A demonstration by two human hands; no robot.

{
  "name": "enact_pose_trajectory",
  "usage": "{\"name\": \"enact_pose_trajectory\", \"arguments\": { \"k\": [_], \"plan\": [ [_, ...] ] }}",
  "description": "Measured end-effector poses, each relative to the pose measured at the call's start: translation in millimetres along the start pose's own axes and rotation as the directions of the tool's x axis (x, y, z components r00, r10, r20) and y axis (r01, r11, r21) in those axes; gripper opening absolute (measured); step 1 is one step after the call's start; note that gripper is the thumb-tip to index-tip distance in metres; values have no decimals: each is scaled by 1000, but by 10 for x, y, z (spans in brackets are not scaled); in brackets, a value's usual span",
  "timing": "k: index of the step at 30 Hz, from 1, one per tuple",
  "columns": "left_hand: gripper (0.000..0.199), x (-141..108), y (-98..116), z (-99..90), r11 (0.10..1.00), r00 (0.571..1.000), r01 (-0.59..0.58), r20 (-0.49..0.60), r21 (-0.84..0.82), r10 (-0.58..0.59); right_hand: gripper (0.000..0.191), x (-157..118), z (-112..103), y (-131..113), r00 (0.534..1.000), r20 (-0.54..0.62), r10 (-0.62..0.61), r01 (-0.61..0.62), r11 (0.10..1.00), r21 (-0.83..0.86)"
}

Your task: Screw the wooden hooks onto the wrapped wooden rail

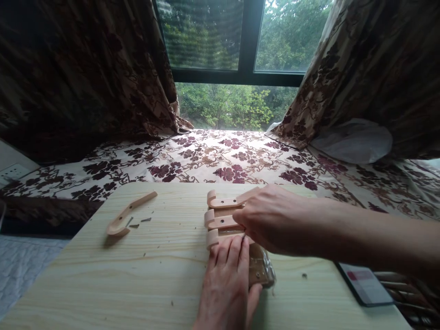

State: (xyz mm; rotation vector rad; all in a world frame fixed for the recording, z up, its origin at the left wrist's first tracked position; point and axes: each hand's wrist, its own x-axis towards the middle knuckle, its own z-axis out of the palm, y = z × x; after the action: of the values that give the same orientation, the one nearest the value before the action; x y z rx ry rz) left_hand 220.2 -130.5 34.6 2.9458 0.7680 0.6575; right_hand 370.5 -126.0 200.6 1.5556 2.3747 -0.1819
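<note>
Three curved pale wooden hooks point(223, 202) lie in a row across a brown wooden board point(255, 270) with clear plastic film around its near end. The upper two hooks show dark screw heads. My left hand point(225, 275) presses its fingers on the nearest hook point(212, 239), the thumb at the board's side. Over the right part of the hooks, my right hand point(266, 220) is closed with its fingertips pinched near my left fingers. Whatever it pinches is hidden. A loose wooden hook point(118, 220) and several screws point(134, 226) lie to the left.
The pale wooden table point(144, 288) carries small dark bits and a small dark piece point(304, 275) on the right. A phone point(367, 284) lies at its right edge. Beyond are a flower-patterned cloth point(220, 156), curtains point(137, 91), a white plastic bag point(354, 140) and a window.
</note>
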Motion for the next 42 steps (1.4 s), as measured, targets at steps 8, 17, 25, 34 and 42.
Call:
{"name": "enact_pose_trajectory", "arguments": {
  "k": [8, 17, 25, 34, 42],
  "plan": [
    [61, -2, 3, 11, 1000, 1000, 8, -7, 1, -8, 16, -50, -104, -3, 999, 14, -37, 37, 999, -18],
    [62, -18, -28, 29, 1000, 1000, -17, -5, 15, 17, 19, 15, -50, 4, 998, 50, 34, -32, 999, -26],
    [61, -18, -42, 34, 997, 999, -43, -17, 58, 44, 12, -61, -98, 34, 999, 51, -4, 4, 1000, 1],
    [59, -13, -67, 35, 994, 996, -76, -37, 79, 79, 17, -23, 13, 90, 1000, -17, 3, -2, 999, 55],
    [58, -8, -72, 35, 991, 996, -74, -38, 108, 79, 18, -89, -114, 51, 997, 73, -39, 30, 992, 121]
  ]
}}
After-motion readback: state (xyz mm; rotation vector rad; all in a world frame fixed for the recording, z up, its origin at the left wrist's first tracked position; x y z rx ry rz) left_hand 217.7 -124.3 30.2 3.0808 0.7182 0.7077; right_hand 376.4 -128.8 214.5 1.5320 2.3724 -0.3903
